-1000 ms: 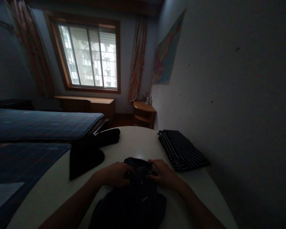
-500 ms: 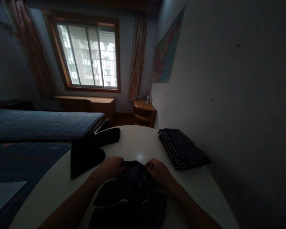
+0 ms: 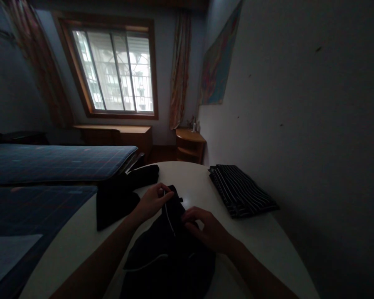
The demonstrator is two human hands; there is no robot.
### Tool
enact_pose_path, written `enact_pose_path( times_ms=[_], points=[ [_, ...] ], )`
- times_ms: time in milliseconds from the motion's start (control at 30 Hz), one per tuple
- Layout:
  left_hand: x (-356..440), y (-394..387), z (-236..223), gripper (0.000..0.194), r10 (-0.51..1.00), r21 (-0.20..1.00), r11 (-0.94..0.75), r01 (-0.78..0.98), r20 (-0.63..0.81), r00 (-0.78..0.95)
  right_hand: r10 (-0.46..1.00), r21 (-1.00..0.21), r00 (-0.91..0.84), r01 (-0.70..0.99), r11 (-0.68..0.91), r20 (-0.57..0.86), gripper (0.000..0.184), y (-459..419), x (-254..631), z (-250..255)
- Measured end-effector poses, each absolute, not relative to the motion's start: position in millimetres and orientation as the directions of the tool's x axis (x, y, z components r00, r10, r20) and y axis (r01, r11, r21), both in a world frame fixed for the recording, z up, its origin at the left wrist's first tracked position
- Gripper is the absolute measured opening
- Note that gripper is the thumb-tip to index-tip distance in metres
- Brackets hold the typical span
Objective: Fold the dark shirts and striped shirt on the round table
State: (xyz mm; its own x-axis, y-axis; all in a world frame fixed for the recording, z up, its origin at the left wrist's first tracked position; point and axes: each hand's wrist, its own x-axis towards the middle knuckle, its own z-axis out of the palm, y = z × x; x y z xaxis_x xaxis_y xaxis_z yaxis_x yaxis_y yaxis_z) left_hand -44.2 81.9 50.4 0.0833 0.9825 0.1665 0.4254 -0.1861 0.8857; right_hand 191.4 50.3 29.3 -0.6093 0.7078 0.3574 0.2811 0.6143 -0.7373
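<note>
A dark garment with thin white piping (image 3: 168, 253) lies bunched on the white round table (image 3: 268, 249) right in front of me. My left hand (image 3: 151, 201) pinches the garment's top edge and holds it lifted off the table. My right hand (image 3: 205, 230) is closed on the cloth just below and to the right of that edge. Both forearms reach in from the bottom of the view.
A folded black-and-white striped cloth (image 3: 241, 191) lies on the table's right side near the wall. Another dark garment (image 3: 121, 193) hangs over the table's left edge. A bed with a blue checked cover (image 3: 50, 160) stands to the left. Wooden furniture stands under the window.
My left hand has lifted the garment's top edge up and away from me, stretching the cloth so its white piping shows. My right hand has shifted slightly towards me, still on the cloth.
</note>
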Motion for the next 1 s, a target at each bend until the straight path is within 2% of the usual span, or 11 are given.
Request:
enact_pose_path(
  times_ms=[100,167,267,367,500,600,700,767,833,933,1000],
  points=[
    [-42,80,55,0.03,0.967,0.914,-0.253,0.317,0.229,0.112,0.812,-0.803,-0.492,0.317,0.505,0.316,0.019,58,196,26],
    [-41,77,61,0.029,0.959,0.926,-0.283,0.252,0.264,0.107,0.818,-0.795,-0.457,0.317,0.516,0.349,0.022,64,202,25],
    [-40,73,69,0.033,0.951,0.933,-0.308,0.189,0.296,0.09,0.798,-0.79,-0.494,0.307,0.531,0.345,0.036,70,209,24],
    [-40,70,73,0.036,0.946,0.932,-0.324,0.161,0.316,0.071,0.801,-0.879,-0.569,0.267,0.395,0.187,0.047,71,213,24],
    [-42,72,71,0.033,0.937,0.92,-0.349,0.177,0.346,0.05,0.779,-0.949,-0.625,0.21,0.234,0.054,0.035,72,213,23],
    [-44,76,68,0.03,0.939,0.913,-0.335,0.232,0.345,-0.002,0.887,-0.949,-0.452,0.232,0.214,0.089,0.033,77,215,25],
    [-45,81,63,0.034,0.952,0.928,-0.284,0.242,0.302,-0.042,0.971,-0.963,-0.187,0.195,0.187,0.151,0.046,85,220,29],
    [-44,82,58,0.044,0.965,0.946,-0.258,0.195,0.261,0.011,0.981,-0.979,-0.112,0.115,0.168,0.156,0.059,89,224,31],
    [-44,82,52,0.064,0.97,0.959,-0.231,0.165,0.213,0.121,0.978,-0.985,-0.136,0.054,0.167,0.158,0.068,92,227,32],
    [-47,79,42,0.1,0.961,0.946,-0.2,0.256,0.138,0.24,0.939,-0.976,-0.287,0.051,0.212,0.189,0.076,93,231,27],
    [-51,78,36,0.115,0.96,0.904,-0.174,0.39,0.068,0.27,0.894,-0.971,-0.412,0.075,0.226,0.176,0.083,91,232,22]
  ],
)
